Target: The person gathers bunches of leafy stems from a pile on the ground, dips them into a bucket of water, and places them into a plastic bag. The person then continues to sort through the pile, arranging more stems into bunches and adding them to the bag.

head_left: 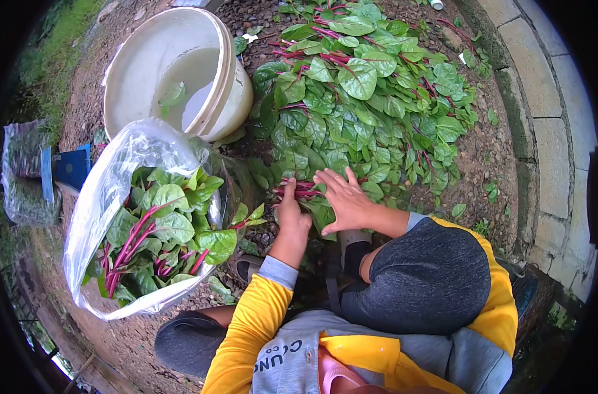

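Note:
My left hand (292, 217) is closed around the red stems of a small bunch of Malabar spinach (304, 190), at the near edge of the leaf pile. Just to its right, my right hand (346, 202) lies over the leaves of that bunch with thumb and fingers spread. Beyond both hands spreads a large pile of Malabar spinach (371, 108) with broad green leaves and red stems. To the left, a clear plastic bag (148, 148) stands with its mouth wide, holding more of these leafy stems (171, 230).
A white bucket (243, 95) with cloudy water and a floating leaf stands tilted in view behind the bag. Paving blocks (548, 151) border the soil at right. A blue object (72, 169) and a wrapped bundle (26, 174) are at far left.

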Demonstrator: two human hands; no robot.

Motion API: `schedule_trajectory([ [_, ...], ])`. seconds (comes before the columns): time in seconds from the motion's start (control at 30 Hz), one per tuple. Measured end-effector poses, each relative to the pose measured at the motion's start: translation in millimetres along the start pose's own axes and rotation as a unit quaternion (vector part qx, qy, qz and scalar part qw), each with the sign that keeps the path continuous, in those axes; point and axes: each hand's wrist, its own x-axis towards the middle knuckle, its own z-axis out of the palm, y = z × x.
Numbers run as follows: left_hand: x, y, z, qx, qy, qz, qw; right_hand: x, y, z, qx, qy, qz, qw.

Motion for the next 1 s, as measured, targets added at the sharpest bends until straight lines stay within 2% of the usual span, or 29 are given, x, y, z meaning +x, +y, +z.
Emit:
schedule_trajectory([
  [0.03, -4.5, -2.6, 4.8, -0.013, -0.027, -0.013, 0.999, -0.2, -1.3, 3.0, -0.044, 0.055, 0.011, 0.997],
  [0.13, -22.1, -0.2, 21.3, -0.059, -0.035, 0.016, 0.997, 8.1, -3.2, -3.5, -0.017, 0.136, 0.012, 0.990],
  [0.17, -30.1, 5.3, 27.6, -0.062, -0.050, 0.031, 0.996, 11.7, -4.4, -6.9, -0.033, 0.219, -0.021, 0.975],
  [0.37, -78.5, 20.9, 51.7, -0.058, -0.089, 0.112, 0.988, 14.8, -11.6, -31.1, -0.039, 0.281, -0.025, 0.959],
  [0.47, -106.9, 28.7, 49.9, 0.065, -0.206, 0.124, 0.968, 1.4, -12.2, -54.0, -0.021, 0.294, -0.001, 0.955],
  [0.5, -128.3, 38.4, 55.6, 0.112, -0.217, 0.104, 0.964, -5.3, -12.6, -64.0, -0.011, 0.308, 0.016, 0.951],
  [0.53, -134.9, 46.2, 55.6, 0.205, -0.190, 0.087, 0.956, -12.0, -11.0, -74.8, -0.003, 0.321, 0.031, 0.946],
  [0.6, -157.4, 64.6, 56.9, 0.310, -0.218, 0.084, 0.922, -29.9, -2.5, -100.5, 0.014, 0.349, 0.068, 0.935],
  [0.73, -208.4, 119.2, 48.3, 0.483, -0.321, 0.058, 0.813, -116.1, -6.8, -185.2, 0.042, 0.509, 0.123, 0.851],
  [0.77, -209.9, 129.6, 37.6, 0.513, -0.346, 0.077, 0.782, -151.2, -13.5, -207.8, -0.002, 0.554, 0.155, 0.818],
  [0.8, -209.0, 138.7, 24.9, 0.540, -0.372, 0.094, 0.749, -189.3, -14.8, -227.0, -0.018, 0.606, 0.118, 0.787],
  [0.83, -208.8, 144.9, 16.0, 0.552, -0.370, 0.098, 0.741, -233.9, -42.2, -249.8, -0.065, 0.638, 0.138, 0.755],
  [0.87, -207.8, 150.2, 7.9, 0.564, -0.367, 0.103, 0.733, -280.3, -47.8, -260.3, -0.052, 0.658, 0.177, 0.730],
  [0.9, -205.3, 152.3, 2.1, 0.564, -0.366, 0.111, 0.732, -329.9, -58.4, -269.5, -0.134, 0.664, 0.213, 0.704],
  [0.93, -202.7, 152.8, -3.2, 0.563, -0.365, 0.124, 0.731, -377.9, -67.4, -271.8, -0.151, 0.674, 0.260, 0.674],
  [0.97, -201.4, 143.6, -4.2, 0.562, -0.370, 0.103, 0.733, -453.1, -88.0, -266.5, -0.133, 0.718, 0.291, 0.618],
  [1.0, -201.5, 143.8, -13.4, 0.555, -0.352, 0.094, 0.748, -492.1, -88.8, -254.7, -0.187, 0.712, 0.334, 0.589],
])
